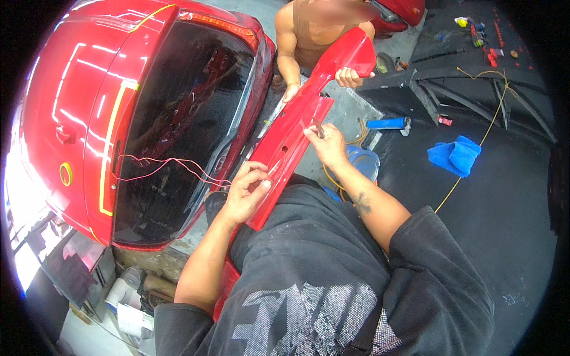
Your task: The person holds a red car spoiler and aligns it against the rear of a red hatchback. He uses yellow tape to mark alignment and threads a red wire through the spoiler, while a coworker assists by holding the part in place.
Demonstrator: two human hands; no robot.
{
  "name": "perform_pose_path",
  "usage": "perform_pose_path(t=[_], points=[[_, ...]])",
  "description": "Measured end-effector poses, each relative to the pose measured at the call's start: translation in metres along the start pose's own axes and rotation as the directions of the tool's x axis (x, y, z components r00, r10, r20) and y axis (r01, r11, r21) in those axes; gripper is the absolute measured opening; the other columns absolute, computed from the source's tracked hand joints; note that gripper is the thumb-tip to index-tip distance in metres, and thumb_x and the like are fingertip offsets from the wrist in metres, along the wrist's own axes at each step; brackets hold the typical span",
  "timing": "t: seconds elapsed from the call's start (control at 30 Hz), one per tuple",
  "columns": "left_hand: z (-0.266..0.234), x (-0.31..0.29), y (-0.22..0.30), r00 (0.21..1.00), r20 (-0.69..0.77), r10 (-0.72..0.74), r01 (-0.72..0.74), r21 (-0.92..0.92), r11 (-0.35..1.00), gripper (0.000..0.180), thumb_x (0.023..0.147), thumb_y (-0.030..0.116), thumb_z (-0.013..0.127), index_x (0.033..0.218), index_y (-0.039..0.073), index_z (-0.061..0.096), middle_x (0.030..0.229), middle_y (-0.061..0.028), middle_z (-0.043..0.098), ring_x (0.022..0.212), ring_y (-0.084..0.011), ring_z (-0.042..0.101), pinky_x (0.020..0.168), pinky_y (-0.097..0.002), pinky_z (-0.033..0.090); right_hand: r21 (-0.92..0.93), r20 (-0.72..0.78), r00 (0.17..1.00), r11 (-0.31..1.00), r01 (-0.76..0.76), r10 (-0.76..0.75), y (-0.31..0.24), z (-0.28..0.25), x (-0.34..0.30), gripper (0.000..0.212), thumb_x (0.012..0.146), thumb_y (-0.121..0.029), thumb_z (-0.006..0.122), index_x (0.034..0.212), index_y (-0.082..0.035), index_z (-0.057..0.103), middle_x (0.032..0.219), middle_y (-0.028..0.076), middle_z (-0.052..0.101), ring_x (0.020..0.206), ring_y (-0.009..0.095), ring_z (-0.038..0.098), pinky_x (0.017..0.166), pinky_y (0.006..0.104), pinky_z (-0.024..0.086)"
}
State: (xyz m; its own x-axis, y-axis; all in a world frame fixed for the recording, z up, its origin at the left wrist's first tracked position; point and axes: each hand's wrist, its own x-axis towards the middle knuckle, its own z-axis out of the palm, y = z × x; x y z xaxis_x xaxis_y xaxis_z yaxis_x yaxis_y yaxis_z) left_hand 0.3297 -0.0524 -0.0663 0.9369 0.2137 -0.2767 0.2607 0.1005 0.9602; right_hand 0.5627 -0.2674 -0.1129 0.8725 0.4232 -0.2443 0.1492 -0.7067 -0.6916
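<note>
A long glossy red car spoiler (291, 133) lies slantwise in front of my body, with small dark holes along its surface. My left hand (244, 193) grips its near end, fingers curled over it and thumb on the face. In my right hand (328, 147) is a small brown flat-bladed tool (319, 128), pinched at the spoiler's right edge; its exact kind is unclear. Across from me, another person's hands (349, 77) steady the far, flared end. Thin pink wires (172, 160) run from the car toward my left hand.
At left stands a red car (89, 107) with a dark rear window (184, 130) and yellow tape. A black surface (475, 225) at right bears a blue cloth (455, 156) and a yellow cord (493, 124). A bucket (363, 163) and a blue cylinder (385, 124) sit beyond my right arm.
</note>
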Motion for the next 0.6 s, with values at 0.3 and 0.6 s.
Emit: perform_pose_path(t=[0.3, 0.6], points=[[0.005, -0.005, 0.005, 0.997, 0.014, 0.071, -0.072, 0.100, 0.992, 0.016, 0.094, 0.015, 0.088, 0.099, 0.001, 0.081, 0.103, -0.0110, 0.076, 0.097, -0.0216, 0.073, 0.087, -0.0349, 0.056, -0.122, 0.022, 0.998, 0.991, -0.050, 0.053, -0.017, 0.011, 0.009, 0.029, 0.089, -0.044, 0.086, 0.100, -0.017, 0.087, 0.097, 0.012, 0.077, 0.091, 0.031, 0.077, 0.082, 0.0455, 0.059], [0.000, -0.008, 0.016, 0.977, 0.068, -0.205, 0.205, 0.003, 0.979, 0.019, 0.098, 0.017, 0.086, 0.099, -0.001, 0.080, 0.094, -0.0071, 0.079, 0.087, -0.0130, 0.071, 0.080, -0.0324, 0.056, -0.141, 0.157, 0.960, 0.967, -0.212, 0.233, -0.017, 0.014, 0.027, 0.031, 0.082, -0.042, 0.093, 0.100, -0.019, 0.083, 0.088, 0.006, 0.081, 0.083, 0.027, 0.079, 0.081, 0.0437, 0.059]])
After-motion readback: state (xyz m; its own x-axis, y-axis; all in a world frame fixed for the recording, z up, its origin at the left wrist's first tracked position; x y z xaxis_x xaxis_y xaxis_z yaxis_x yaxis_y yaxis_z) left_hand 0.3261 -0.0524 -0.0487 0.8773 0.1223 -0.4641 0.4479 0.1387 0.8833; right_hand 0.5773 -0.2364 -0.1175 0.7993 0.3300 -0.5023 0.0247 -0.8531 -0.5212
